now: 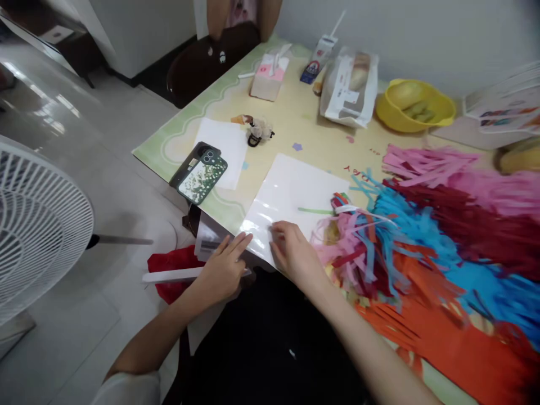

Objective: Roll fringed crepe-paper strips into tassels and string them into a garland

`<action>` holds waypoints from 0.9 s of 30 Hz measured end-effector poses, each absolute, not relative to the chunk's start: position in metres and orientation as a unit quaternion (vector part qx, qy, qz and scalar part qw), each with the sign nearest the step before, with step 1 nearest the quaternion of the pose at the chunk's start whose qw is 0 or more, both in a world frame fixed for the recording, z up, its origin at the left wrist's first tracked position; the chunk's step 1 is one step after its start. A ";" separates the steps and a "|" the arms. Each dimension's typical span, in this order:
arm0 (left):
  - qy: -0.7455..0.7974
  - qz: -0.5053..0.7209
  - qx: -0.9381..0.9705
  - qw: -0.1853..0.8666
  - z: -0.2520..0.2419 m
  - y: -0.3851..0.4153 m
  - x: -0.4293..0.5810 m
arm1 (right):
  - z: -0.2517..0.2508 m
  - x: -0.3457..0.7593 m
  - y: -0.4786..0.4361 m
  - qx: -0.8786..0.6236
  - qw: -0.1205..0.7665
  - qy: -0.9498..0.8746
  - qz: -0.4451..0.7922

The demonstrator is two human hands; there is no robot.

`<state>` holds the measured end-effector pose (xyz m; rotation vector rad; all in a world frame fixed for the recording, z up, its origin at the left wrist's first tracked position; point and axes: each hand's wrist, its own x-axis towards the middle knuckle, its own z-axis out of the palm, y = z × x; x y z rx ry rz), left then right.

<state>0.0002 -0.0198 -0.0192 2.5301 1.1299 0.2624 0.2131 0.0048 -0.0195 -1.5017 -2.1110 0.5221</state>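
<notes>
A glossy white sheet (pixel 291 185) lies at the table's front edge, its near part shining as if covered in clear plastic. My left hand (pixel 225 267) rests at the sheet's near-left corner, fingers stretched out. On the sheet's near part is my right hand (pixel 297 256), its fingers bent and the thumb apart from the index finger. Whether a thin film lies between them is hard to see. A narrow green strip (pixel 315 211) lies on the sheet, beside a tangled bunch of pink, red and blue paper strips (pixel 358 247).
Fringed orange paper (pixel 455 349), blue fringe (pixel 439 242) and pink fringe (pixel 434 163) cover the right side. Phones (pixel 202 180) lie at the left edge. Farther back are a tissue box (pixel 269 79), drink carton (pixel 318 59) and yellow bowl (pixel 386 109). A fan (pixel 42 225) stands left; another person (pixel 242 14) is behind.
</notes>
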 end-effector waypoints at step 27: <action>0.416 0.106 0.870 0.242 -0.011 -0.015 0.002 | -0.010 0.216 0.041 -0.577 0.190 -0.773 0.181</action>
